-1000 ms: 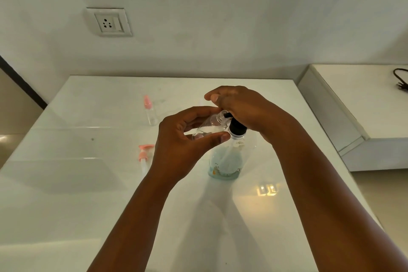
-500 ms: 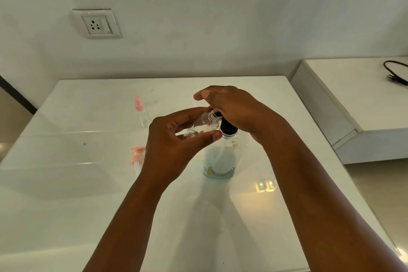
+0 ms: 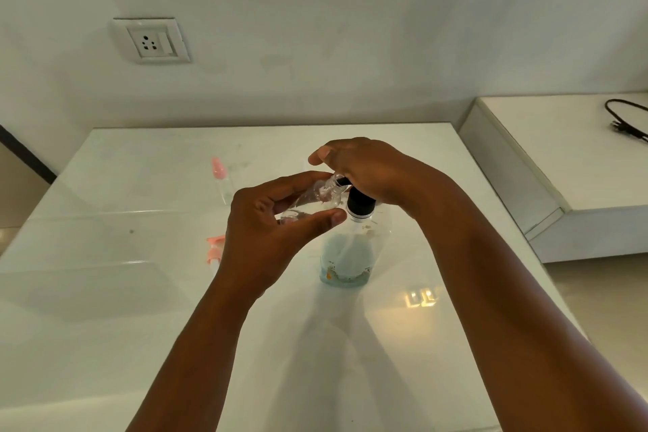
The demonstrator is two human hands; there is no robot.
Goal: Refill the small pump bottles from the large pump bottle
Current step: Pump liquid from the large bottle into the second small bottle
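From the head camera, the left hand (image 3: 270,231) holds a small clear bottle (image 3: 315,202) tipped on its side, thumb below and fingers curled above, so that its open neck meets the black spout of the large pump bottle (image 3: 347,256). That tilt seems meant to let the pumped liquid run straight in. The right hand (image 3: 368,172) lies over the black pump head, palm down and fingers bent round it, apparently to press it; the large bottle stands upright on the white worktop (image 3: 105,291), so it needs no other support. Its pale blue liquid sits low.

To the left lies a pink pump top (image 3: 214,249), probably taken off the bottle in hand. Farther off stands another small bottle with a pink cap (image 3: 221,182), upright and well apart, presumably waiting its turn.

Against the earlier frames, both hands keep the same grip and the small bottle stays at the spout; only the camera has shifted slightly, with no clear change in the liquid.
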